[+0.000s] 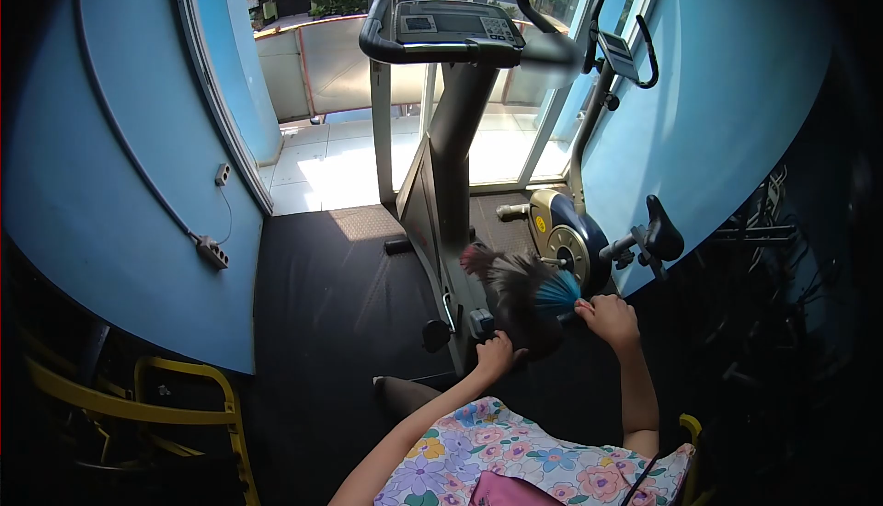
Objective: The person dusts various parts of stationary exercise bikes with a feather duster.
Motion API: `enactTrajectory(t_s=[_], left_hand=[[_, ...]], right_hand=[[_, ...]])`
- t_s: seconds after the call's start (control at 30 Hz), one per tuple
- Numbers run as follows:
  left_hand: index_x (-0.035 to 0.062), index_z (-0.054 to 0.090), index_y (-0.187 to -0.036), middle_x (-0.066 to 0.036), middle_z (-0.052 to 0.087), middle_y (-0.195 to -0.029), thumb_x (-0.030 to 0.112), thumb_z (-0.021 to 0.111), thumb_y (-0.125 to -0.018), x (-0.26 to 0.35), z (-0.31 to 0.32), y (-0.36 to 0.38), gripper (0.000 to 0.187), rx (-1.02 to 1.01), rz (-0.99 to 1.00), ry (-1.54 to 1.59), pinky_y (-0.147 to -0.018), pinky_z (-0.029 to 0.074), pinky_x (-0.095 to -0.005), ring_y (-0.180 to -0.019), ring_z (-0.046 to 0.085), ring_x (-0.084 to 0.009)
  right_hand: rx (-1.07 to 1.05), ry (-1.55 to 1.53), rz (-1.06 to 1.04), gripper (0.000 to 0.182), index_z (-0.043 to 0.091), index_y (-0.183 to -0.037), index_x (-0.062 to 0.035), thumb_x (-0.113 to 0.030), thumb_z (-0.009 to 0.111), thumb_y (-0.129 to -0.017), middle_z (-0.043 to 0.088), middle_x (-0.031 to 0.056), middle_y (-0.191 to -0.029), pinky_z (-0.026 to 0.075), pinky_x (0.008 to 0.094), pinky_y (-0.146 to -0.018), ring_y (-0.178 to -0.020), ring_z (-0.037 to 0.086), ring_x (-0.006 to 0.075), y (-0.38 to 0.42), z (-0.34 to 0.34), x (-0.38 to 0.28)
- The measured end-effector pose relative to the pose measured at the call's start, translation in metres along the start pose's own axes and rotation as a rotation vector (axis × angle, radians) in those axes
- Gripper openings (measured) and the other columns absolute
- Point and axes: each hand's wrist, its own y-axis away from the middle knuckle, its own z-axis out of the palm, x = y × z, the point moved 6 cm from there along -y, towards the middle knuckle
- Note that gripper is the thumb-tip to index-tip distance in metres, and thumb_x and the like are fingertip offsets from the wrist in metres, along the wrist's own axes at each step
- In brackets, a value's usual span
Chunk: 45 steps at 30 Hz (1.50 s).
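Observation:
My right hand [611, 320] is closed around the base of a feather duster [517, 278], where its fibres are blue. The duster's head turns grey toward the middle and reddish at the far end, and lies over the near side of a large exercise bike [460, 120]. My left hand [496, 353] rests against a dark shape that looks like this bike's seat [529, 327], thumb apart from the fingers. That area is dark, so the exact contact is hard to make out. A pedal [437, 335] shows left of my left hand.
A smaller exercise bike [566, 230] stands by the right blue wall [727, 110]. Glass doors face a tiled balcony [308, 170]. A power strip [212, 252] hangs on the left wall. Yellow metal frames [189, 368] stand at lower left, over black matting [331, 276].

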Motion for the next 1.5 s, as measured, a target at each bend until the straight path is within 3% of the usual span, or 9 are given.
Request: enactTrajectory(t_s=[0.17,0.3,0.43,0.47,0.77,0.93,1.03,1.27,1.5], left_hand=[[-0.0043,0.043,-0.109,-0.020,0.060,-0.090,0.049,0.052,-0.079,-0.043,-0.003,-0.028,0.062,-0.347,0.283,0.279,-0.069,0.048,-0.0432,-0.085,0.059,-0.0339],[0.0008,0.047,-0.109,-0.019,0.056,-0.102,0.039,0.049,-0.084,-0.107,-0.050,-0.076,0.046,-0.253,0.297,0.393,-0.075,0.047,-0.0400,-0.091,0.056,-0.0332],[0.0043,0.053,-0.102,-0.012,0.054,-0.102,0.018,0.056,-0.080,-0.161,-0.136,-0.140,0.025,-0.013,0.274,0.568,-0.073,0.047,-0.0352,-0.088,0.058,-0.0269],[0.0042,0.053,-0.103,-0.013,0.054,-0.101,0.011,0.058,-0.079,-0.172,-0.161,-0.156,0.025,0.079,0.326,0.559,-0.071,0.048,-0.0320,-0.083,0.060,-0.0239],[0.0044,0.053,-0.105,-0.004,0.057,-0.098,0.018,0.057,-0.083,-0.367,-0.356,-0.234,0.026,0.652,-0.048,1.029,-0.063,0.042,-0.0203,-0.072,0.050,-0.0069],[0.0035,0.052,-0.105,-0.005,0.055,-0.100,0.017,0.058,-0.082,-0.358,-0.401,-0.268,0.027,0.660,0.098,1.080,-0.067,0.043,-0.0215,-0.081,0.052,-0.0100],[0.0040,0.052,-0.105,-0.006,0.054,-0.102,0.017,0.060,-0.081,-0.344,-0.416,-0.298,0.029,0.666,0.240,1.052,-0.069,0.044,-0.0242,-0.086,0.053,-0.0138],[0.0074,0.046,-0.115,-0.013,0.045,-0.118,0.028,0.066,-0.075,-0.329,-0.477,-0.374,0.050,0.757,0.542,0.709,-0.083,0.040,-0.0366,-0.109,0.044,-0.0270],[0.0080,0.043,-0.124,-0.015,0.039,-0.127,0.044,0.052,-0.081,-0.326,-0.523,-0.479,0.056,0.759,0.859,0.389,-0.095,0.032,-0.0424,-0.116,0.039,-0.0322]], right_hand=[[0.290,-0.560,0.178,0.040,0.059,-0.084,0.0017,-0.037,0.050,-0.084,0.061,0.0196,-0.075,0.045,0.0413,-0.067,-0.078,0.059,0.0357,-0.043,-0.003,0.007],[0.286,-1.185,0.296,0.041,0.055,-0.084,0.0043,-0.035,0.045,-0.089,0.057,0.0123,-0.063,0.042,0.0336,-0.056,-0.058,0.054,0.0168,-0.097,-0.007,-0.019],[0.646,-0.859,0.263,0.042,0.055,-0.086,0.0035,-0.036,0.041,-0.089,0.058,0.0264,-0.079,0.043,0.0442,-0.065,-0.080,0.055,0.0425,-0.175,-0.049,-0.024],[0.852,-0.713,0.191,0.043,0.053,-0.082,0.0044,-0.036,0.043,-0.089,0.057,0.0205,-0.069,0.042,0.0429,-0.059,-0.066,0.057,0.0364,-0.180,-0.075,-0.029],[0.405,-0.344,0.168,0.038,0.061,-0.092,-0.0028,-0.038,0.050,-0.084,0.062,0.0142,-0.072,0.047,0.0365,-0.062,-0.066,0.062,0.0270,-0.189,-0.227,-0.112],[0.498,-0.415,0.283,0.039,0.061,-0.083,-0.0017,-0.040,0.051,-0.084,0.059,0.0147,-0.066,0.044,0.0342,-0.057,-0.059,0.060,0.0256,-0.234,-0.235,-0.107],[0.585,-0.277,0.385,0.039,0.058,-0.081,-0.0033,-0.041,0.047,-0.085,0.061,0.0192,-0.074,0.048,0.0432,-0.061,-0.072,0.059,0.0381,-0.249,-0.233,-0.121],[0.609,-0.393,0.253,0.035,0.058,-0.078,-0.0025,-0.037,0.054,-0.083,0.057,0.0147,-0.061,0.044,0.0382,-0.055,-0.063,0.060,0.0330,-0.304,-0.257,-0.175],[0.593,-0.246,0.272,0.036,0.059,-0.079,-0.0043,-0.040,0.052,-0.083,0.060,0.0157,-0.066,0.046,0.0413,-0.059,-0.069,0.060,0.0345,-0.415,-0.281,-0.221]])
